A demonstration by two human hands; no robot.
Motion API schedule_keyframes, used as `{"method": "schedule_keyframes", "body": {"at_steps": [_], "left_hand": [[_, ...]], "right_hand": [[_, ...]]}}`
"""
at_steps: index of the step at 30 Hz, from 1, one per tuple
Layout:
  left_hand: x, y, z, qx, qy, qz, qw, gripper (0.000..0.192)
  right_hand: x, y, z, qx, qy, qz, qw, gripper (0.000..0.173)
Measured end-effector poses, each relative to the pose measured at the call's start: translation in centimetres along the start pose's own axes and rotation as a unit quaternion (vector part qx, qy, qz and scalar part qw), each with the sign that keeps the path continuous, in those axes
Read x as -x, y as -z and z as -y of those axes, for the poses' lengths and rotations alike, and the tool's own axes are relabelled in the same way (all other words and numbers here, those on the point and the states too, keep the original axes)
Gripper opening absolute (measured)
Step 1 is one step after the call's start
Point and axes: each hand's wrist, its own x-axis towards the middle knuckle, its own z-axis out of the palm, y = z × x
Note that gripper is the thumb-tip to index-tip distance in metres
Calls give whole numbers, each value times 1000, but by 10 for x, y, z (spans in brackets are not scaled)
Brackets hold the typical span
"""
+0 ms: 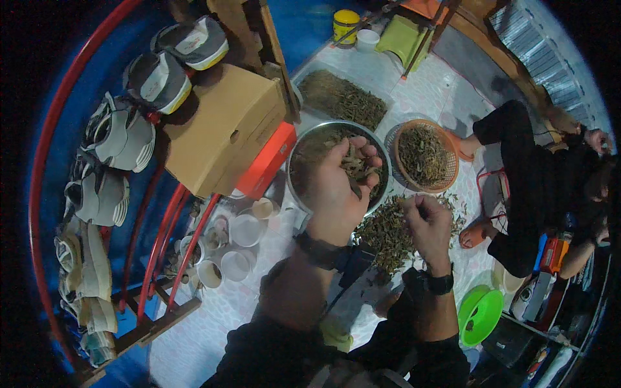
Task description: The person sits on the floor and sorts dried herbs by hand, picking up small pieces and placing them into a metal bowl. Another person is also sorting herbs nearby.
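My left hand is cupped palm up over a round metal bowl, holding a handful of dried brown plant pieces. More of the same material lies in the bowl, partly covered by the hand and forearm. My right hand is above the right side of a loose pile of dried plant pieces on the floor. Its thumb and fingers are drawn together; whether a small piece sits between them is too unclear to tell. Just beyond it stands an orange plastic basket full of dried pieces.
A clear shallow tray of dried pieces lies behind the bowl. Left are plastic cups, a cardboard box and a red-framed rack with shoes. A person sits at right, near a green basin.
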Motion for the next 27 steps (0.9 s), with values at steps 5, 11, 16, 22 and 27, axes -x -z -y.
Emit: {"method": "schedule_keyframes", "body": {"at_steps": [5, 11, 16, 22, 27], "left_hand": [[-1, 9, -9, 47, 27, 15, 998, 27], [-5, 10, 3, 127, 45, 33, 990, 29], [-9, 7, 5, 161, 46, 25, 986, 30], [-7, 5, 9, 159, 28, 37, 986, 30], [-9, 7, 5, 182, 45, 23, 982, 28]], "right_hand": [[4, 13, 0, 182, 169, -44, 968, 15], [-6, -44, 50, -13, 190, -53, 980, 17], [-13, -76, 60, -48, 121, -80, 988, 20], [-22, -80, 55, -172, 119, -66, 976, 16], [-22, -78, 60, -242, 66, -36, 967, 12]]}}
